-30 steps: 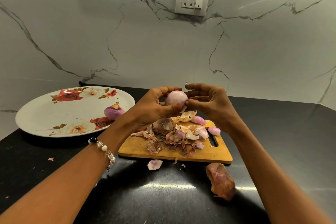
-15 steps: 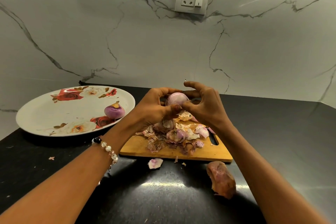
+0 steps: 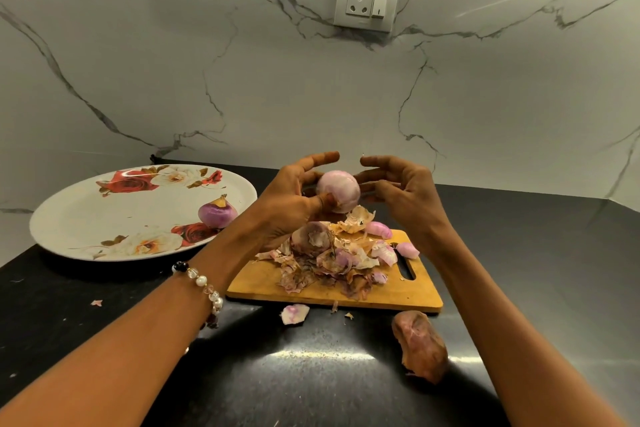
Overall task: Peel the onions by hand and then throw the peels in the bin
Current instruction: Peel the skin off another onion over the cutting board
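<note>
over black counter [image 3: 104, 340], left hand [image 3: 291, 198] grips peeled onion [image 3: 338, 191], hiding its underside; right hand [image 3: 405, 191] loose beside it.

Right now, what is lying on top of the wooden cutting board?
A heap of onion peels and pale cut pieces covers the middle of the cutting board. Anything beneath the heap is covered. The left hand holds a peeled onion above it.
</note>
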